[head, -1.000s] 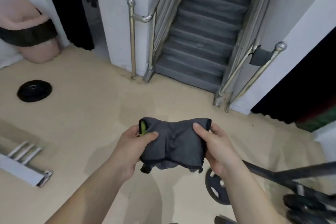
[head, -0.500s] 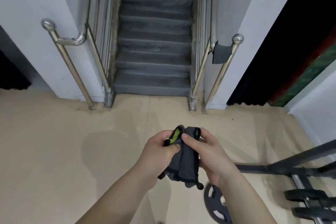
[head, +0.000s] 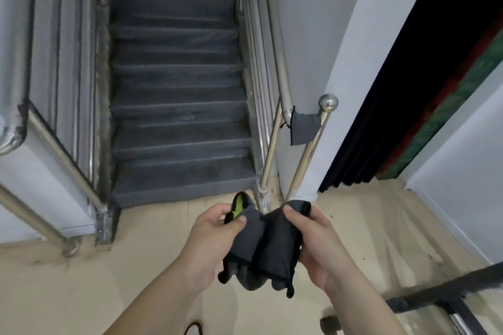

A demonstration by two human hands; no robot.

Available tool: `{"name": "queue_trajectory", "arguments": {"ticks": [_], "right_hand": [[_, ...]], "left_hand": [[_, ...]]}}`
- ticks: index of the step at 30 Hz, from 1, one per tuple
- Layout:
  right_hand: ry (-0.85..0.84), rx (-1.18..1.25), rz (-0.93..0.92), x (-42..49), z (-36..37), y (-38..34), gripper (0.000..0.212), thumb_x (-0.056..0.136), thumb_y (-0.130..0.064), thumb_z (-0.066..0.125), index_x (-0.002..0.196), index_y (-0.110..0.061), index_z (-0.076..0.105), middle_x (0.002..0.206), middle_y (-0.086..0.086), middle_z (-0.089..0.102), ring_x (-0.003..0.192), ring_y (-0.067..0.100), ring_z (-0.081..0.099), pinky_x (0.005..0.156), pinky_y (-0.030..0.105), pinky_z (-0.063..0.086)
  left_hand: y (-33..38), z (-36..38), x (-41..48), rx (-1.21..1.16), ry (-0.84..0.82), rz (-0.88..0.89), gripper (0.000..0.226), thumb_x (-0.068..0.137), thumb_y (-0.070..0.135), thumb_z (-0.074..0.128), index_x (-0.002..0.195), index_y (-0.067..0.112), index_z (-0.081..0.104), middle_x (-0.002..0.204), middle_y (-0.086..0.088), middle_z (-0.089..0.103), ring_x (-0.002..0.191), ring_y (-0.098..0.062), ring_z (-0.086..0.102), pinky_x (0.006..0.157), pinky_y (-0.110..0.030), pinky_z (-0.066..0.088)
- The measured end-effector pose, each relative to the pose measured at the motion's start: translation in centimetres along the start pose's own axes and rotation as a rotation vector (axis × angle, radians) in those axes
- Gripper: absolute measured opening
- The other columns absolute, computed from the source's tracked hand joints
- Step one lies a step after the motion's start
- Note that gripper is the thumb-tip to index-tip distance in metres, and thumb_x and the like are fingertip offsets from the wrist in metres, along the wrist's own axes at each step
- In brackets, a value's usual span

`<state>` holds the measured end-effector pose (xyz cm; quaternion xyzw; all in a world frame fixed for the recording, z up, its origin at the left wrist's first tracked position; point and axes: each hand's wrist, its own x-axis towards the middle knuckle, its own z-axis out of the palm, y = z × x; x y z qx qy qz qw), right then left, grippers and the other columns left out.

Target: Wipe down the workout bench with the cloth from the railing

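Observation:
I hold a dark grey cloth [head: 268, 247] with a lime-green patch at its top left corner, folded and bunched between both hands in the lower middle of the view. My left hand [head: 215, 236] pinches its left top edge. My right hand [head: 313, 239] grips the right fold. Another grey cloth [head: 303, 128] hangs over the steel railing [head: 283, 84] on the right side of the stairs, beside the ball-topped post [head: 328, 103]. The workout bench is not in view.
Grey stairs [head: 177, 117] rise straight ahead between two steel railings, the left railing [head: 54, 149] slanting down to the floor. A white wall [head: 353, 49] and a dark curtain [head: 408, 90] stand at right. A black metal frame bar [head: 435, 294] lies on the beige floor at lower right.
The view has moved closer to the stairs and the right railing. My hands have drawn slightly apart, spreading the bunched cloth a little wider than half a second ago.

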<state>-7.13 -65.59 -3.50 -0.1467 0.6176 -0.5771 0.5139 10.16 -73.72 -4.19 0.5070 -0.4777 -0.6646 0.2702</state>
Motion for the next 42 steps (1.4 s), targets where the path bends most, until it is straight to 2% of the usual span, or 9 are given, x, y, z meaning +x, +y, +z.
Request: {"name": "queue_trajectory", "arguments": {"ticks": [6, 10, 18, 21, 27, 30, 34, 39, 42], "right_hand": [[0.233, 0.073, -0.059, 11.6, 1.5, -6.2, 0.020, 0.096, -0.022, 0.071, 0.114, -0.013, 0.071, 0.106, 0.006, 0.080, 0.098, 0.024, 0.076, 0.084, 0.051, 0.063], [0.397, 0.094, -0.054, 17.3, -0.3, -9.6, 0.018, 0.094, -0.028, 0.073, 0.111, -0.021, 0.071, 0.107, 0.002, 0.079, 0.100, 0.030, 0.073, 0.070, 0.050, 0.063], [0.545, 0.199, -0.085, 32.1, -6.6, -14.8, 0.017, 0.095, -0.023, 0.072, 0.110, -0.015, 0.070, 0.103, 0.007, 0.080, 0.094, 0.027, 0.076, 0.060, 0.036, 0.063], [0.490, 0.276, -0.057, 38.8, -9.1, -16.5, 0.020, 0.097, -0.020, 0.070, 0.116, -0.015, 0.069, 0.106, 0.007, 0.080, 0.098, 0.032, 0.076, 0.076, 0.049, 0.065], [0.468, 0.444, 0.055, 48.2, -11.3, -18.2, 0.026, 0.099, -0.012, 0.061, 0.125, -0.008, 0.068, 0.112, 0.017, 0.077, 0.104, 0.041, 0.073, 0.074, 0.049, 0.063], [0.494, 0.483, 0.076, 51.4, -11.4, -18.4, 0.025, 0.099, -0.010, 0.060, 0.123, -0.007, 0.069, 0.113, 0.019, 0.077, 0.106, 0.042, 0.072, 0.083, 0.055, 0.063], [0.622, 0.547, 0.074, 54.6, -11.3, -18.1, 0.025, 0.099, -0.010, 0.060, 0.123, -0.009, 0.068, 0.113, 0.017, 0.077, 0.107, 0.040, 0.072, 0.073, 0.046, 0.063], [0.725, 0.339, 0.251, 56.6, -10.1, -17.0, 0.035, 0.098, -0.016, 0.062, 0.131, -0.005, 0.058, 0.125, 0.015, 0.066, 0.102, 0.028, 0.064, 0.084, 0.041, 0.051], [0.794, 0.217, 0.318, 57.3, -9.2, -16.8, 0.045, 0.094, -0.022, 0.066, 0.130, 0.001, 0.053, 0.119, 0.015, 0.056, 0.097, 0.029, 0.054, 0.084, 0.040, 0.044]], "left_hand": [[6.3, 1.3, 17.0, 0.100, -0.124, 0.011, 0.010, 0.096, 0.022, 0.068, 0.103, 0.028, 0.071, 0.097, 0.005, 0.079, 0.093, -0.019, 0.075, 0.070, -0.031, 0.055], [10.7, 5.1, 25.6, 0.270, -0.220, 0.073, 0.011, 0.099, 0.024, 0.062, 0.095, 0.031, 0.069, 0.092, 0.007, 0.077, 0.091, -0.018, 0.073, 0.072, -0.037, 0.062], [15.9, 16.4, 42.7, 0.950, -0.280, 0.566, 0.025, 0.103, 0.038, 0.049, 0.126, 0.031, 0.054, 0.115, 0.004, 0.069, 0.107, -0.024, 0.064, 0.088, -0.041, 0.054], [17.7, 20.5, 48.8, 0.933, -0.304, 0.535, 0.024, 0.102, 0.037, 0.051, 0.125, 0.030, 0.055, 0.111, 0.005, 0.067, 0.103, -0.020, 0.064, 0.087, -0.038, 0.054], [21.2, 26.0, 58.7, 0.836, -0.389, 0.417, 0.013, 0.099, 0.039, 0.054, 0.110, 0.037, 0.061, 0.103, 0.009, 0.068, 0.096, -0.014, 0.065, 0.088, -0.038, 0.057], [22.8, 27.7, 63.0, 0.826, -0.415, 0.398, 0.023, 0.099, 0.039, 0.056, 0.120, 0.033, 0.064, 0.118, 0.009, 0.066, 0.108, -0.014, 0.061, 0.099, -0.037, 0.052], [24.0, 29.3, 67.8, 0.862, -0.499, 0.403, 0.027, 0.098, 0.039, 0.058, 0.123, 0.030, 0.065, 0.127, 0.003, 0.065, 0.117, -0.019, 0.060, 0.103, -0.039, 0.049], [23.8, 30.0, 71.3, 1.073, -0.627, 0.428, 0.050, 0.098, 0.027, 0.061, 0.146, 0.021, 0.048, 0.144, -0.002, 0.057, 0.129, -0.021, 0.055, 0.107, -0.033, 0.045], [24.1, 30.1, 72.4, 1.146, -0.698, 0.453, 0.043, 0.096, 0.024, 0.062, 0.138, 0.018, 0.056, 0.137, -0.003, 0.061, 0.124, -0.022, 0.059, 0.104, -0.035, 0.048]]}}
